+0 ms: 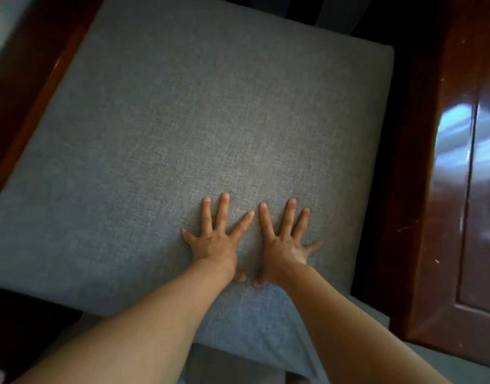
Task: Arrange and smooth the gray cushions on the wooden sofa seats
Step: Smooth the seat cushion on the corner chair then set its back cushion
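Note:
A large gray woven cushion (pixel 188 128) fills most of the view, lying flat on a dark wooden sofa seat. My left hand (pixel 214 239) and my right hand (pixel 284 242) lie palm down side by side on the cushion's near middle, fingers spread and straight, pressing into the fabric. Both thumbs point inward and almost meet. The fabric dents slightly around the palms. The cushion's near corner hangs toward me between my forearms.
Glossy reddish-brown wood, an armrest or side panel (pixel 465 189), runs along the right. A dark wooden frame (pixel 24 87) borders the left. A dark gap (pixel 404 79) lies between the cushion's right edge and the wood. Pale floor (pixel 238 364) shows below.

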Demonstrator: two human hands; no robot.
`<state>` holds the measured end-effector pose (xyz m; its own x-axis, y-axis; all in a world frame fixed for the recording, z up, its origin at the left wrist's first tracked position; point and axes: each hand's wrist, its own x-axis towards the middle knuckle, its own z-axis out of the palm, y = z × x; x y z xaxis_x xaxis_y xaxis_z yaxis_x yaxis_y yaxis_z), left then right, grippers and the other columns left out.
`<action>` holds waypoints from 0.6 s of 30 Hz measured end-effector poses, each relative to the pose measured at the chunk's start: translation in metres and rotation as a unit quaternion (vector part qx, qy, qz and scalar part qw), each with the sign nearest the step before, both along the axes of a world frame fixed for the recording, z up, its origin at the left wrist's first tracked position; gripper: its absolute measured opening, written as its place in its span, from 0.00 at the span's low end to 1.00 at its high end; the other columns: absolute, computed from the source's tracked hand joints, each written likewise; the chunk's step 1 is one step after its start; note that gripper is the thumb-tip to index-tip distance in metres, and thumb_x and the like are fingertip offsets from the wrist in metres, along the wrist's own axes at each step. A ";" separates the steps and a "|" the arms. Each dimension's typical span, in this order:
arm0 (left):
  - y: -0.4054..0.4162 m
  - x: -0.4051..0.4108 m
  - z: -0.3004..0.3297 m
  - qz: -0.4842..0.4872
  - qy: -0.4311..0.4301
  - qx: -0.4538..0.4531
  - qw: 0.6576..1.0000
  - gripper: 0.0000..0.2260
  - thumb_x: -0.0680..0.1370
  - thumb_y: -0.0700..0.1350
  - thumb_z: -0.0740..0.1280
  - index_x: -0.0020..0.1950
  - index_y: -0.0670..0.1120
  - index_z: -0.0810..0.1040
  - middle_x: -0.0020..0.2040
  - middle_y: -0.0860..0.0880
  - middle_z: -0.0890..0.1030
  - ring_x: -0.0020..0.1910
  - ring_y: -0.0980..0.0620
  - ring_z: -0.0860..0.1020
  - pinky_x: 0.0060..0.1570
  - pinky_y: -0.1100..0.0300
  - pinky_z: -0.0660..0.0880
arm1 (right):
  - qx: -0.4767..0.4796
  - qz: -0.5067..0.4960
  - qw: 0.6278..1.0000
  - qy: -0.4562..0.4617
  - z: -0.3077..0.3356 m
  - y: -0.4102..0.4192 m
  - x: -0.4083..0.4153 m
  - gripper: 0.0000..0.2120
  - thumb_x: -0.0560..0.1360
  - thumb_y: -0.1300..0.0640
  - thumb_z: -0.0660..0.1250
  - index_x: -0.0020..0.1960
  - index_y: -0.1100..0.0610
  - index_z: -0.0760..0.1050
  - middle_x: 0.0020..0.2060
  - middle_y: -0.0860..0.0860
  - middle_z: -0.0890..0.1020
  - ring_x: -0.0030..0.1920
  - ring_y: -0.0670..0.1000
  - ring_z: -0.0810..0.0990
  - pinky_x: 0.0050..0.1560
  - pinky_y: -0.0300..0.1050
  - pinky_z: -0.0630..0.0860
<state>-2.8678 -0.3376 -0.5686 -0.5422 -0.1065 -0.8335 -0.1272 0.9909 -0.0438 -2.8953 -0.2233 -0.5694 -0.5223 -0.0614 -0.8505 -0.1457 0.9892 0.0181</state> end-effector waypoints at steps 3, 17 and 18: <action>0.003 0.001 -0.001 0.011 0.011 -0.016 1.000 0.58 0.66 0.63 0.73 0.61 0.65 0.19 0.64 0.47 0.14 0.67 0.37 0.22 0.67 0.30 0.55 | -0.011 0.007 1.000 0.004 -0.001 0.002 0.001 0.72 0.60 0.42 0.79 0.61 0.42 0.12 0.57 0.60 0.12 0.63 0.69 0.18 0.63 0.81 0.49; 0.057 0.090 -0.016 0.277 0.182 0.006 0.943 0.35 0.78 0.61 0.59 0.73 0.66 0.35 0.73 0.53 0.25 0.74 0.45 0.30 0.67 0.29 0.52 | -0.123 0.186 0.966 0.129 -0.013 0.058 0.034 0.47 0.71 0.27 0.54 0.73 0.44 0.25 0.69 0.60 0.23 0.71 0.65 0.25 0.67 0.74 0.39; 0.060 0.099 -0.017 0.284 0.194 0.010 0.939 0.35 0.78 0.60 0.59 0.74 0.66 0.36 0.74 0.53 0.26 0.74 0.45 0.30 0.67 0.30 0.53 | -0.131 0.195 0.963 0.135 -0.013 0.062 0.041 0.45 0.73 0.28 0.52 0.74 0.44 0.26 0.69 0.59 0.22 0.71 0.64 0.25 0.68 0.73 0.39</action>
<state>-2.7686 -0.2771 -0.5857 -0.6667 -0.4564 -0.5892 -0.6375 0.7588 0.1335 -2.8541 -0.1609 -0.5824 -0.6156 -0.4915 -0.6160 -0.5317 0.8360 -0.1356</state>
